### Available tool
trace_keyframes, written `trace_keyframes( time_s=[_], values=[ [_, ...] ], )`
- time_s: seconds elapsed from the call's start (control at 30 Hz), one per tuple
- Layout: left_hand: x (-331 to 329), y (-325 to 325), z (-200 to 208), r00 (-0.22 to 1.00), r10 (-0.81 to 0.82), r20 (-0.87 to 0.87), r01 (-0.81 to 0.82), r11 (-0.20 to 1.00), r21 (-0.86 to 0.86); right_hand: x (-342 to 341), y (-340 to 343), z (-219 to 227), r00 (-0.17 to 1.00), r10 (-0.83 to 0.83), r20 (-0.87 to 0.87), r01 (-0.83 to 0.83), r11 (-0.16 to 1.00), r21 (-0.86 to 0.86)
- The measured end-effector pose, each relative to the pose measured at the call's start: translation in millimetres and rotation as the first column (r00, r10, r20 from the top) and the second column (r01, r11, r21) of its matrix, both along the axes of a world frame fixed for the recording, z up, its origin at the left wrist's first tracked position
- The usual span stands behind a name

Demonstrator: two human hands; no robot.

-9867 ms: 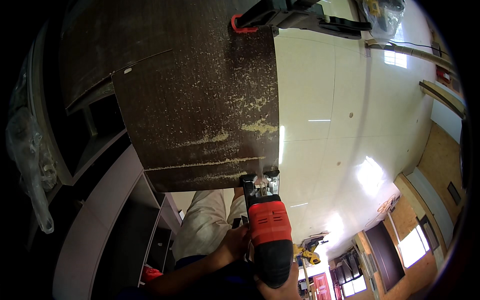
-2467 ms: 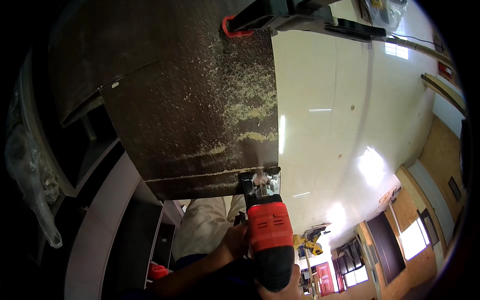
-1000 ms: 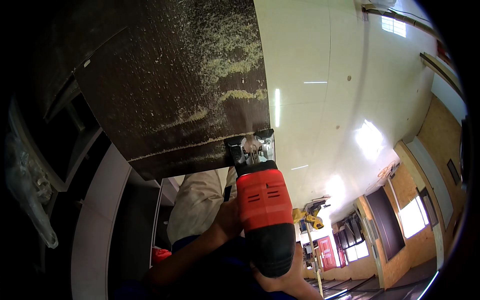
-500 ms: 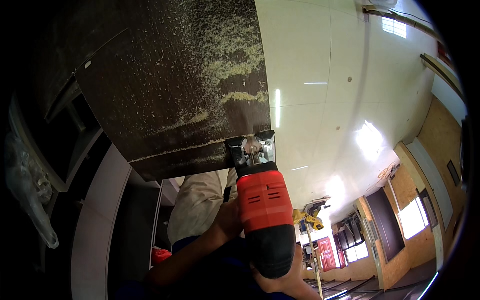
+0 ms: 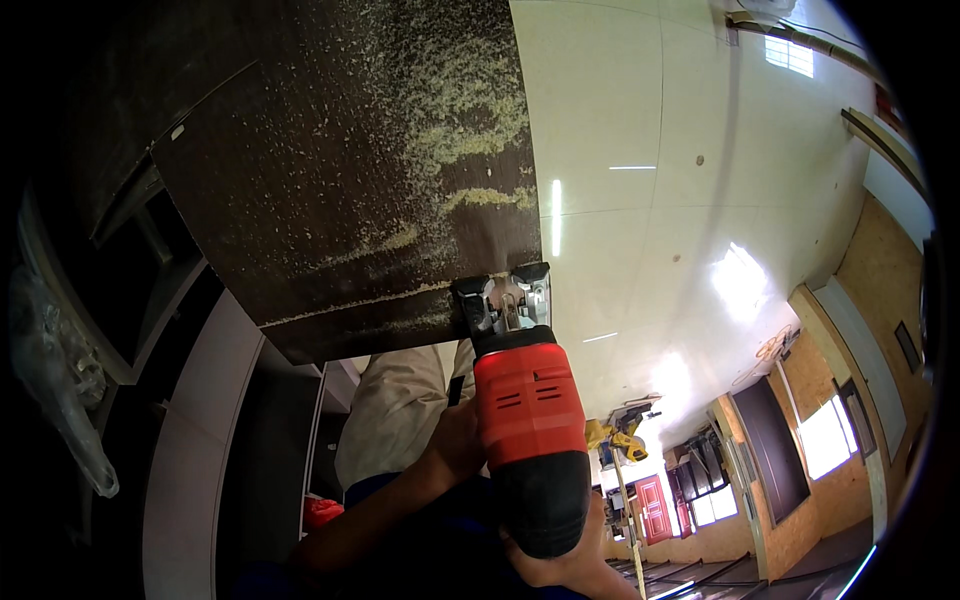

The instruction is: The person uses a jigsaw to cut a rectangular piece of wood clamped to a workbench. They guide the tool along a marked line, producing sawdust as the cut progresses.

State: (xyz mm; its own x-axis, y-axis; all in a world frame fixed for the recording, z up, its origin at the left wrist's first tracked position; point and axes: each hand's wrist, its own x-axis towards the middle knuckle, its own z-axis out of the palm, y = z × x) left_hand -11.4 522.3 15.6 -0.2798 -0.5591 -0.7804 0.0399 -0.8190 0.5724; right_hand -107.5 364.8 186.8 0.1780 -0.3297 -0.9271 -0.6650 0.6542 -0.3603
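Observation:
A red and black jigsaw (image 5: pixel 531 405) rests its metal shoe on a dark brown board (image 5: pixel 290 210), close to the board's right edge. My right hand (image 5: pixel 550 568) is closed round the rear of the tool, partly covered by its black end. My left hand (image 5: pixel 455 440) lies against the tool's left side, its fingers hidden behind the red body. Pale sawdust (image 5: pixel 455 140) is strewn over the board. A thin dusty line runs across it from the left edge to the shoe. The blade is not clearly visible.
To the left are cabinet-like panels (image 5: pixel 190 400) and clear plastic wrap (image 5: pixel 60 385). A red item (image 5: pixel 322 512) lies low at left. On the right, a pale glossy floor (image 5: pixel 620 240) stretches toward a yellow tool (image 5: pixel 628 446) and leaning wooden boards (image 5: pixel 770 435).
Almost nothing differs. The sawdust directly ahead of the shoe looks slightly more scattered, and jigsaw and hands keep practically the same place.

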Motion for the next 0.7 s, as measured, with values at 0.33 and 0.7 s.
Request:
trace_keyframes(
  time_s=[0.33,0.7],
  values=[
    [-1,3,1,0.985,0.119,-0.128,-0.110,0.991,0.081,0,1,0,1.000,0.001,0.013,0.000,1.000,-0.024],
    [4,0,1,0.987,0.090,-0.136,-0.081,0.994,0.068,1,-1,-4,0.994,0.017,0.104,0.000,0.987,-0.161]
  ],
)
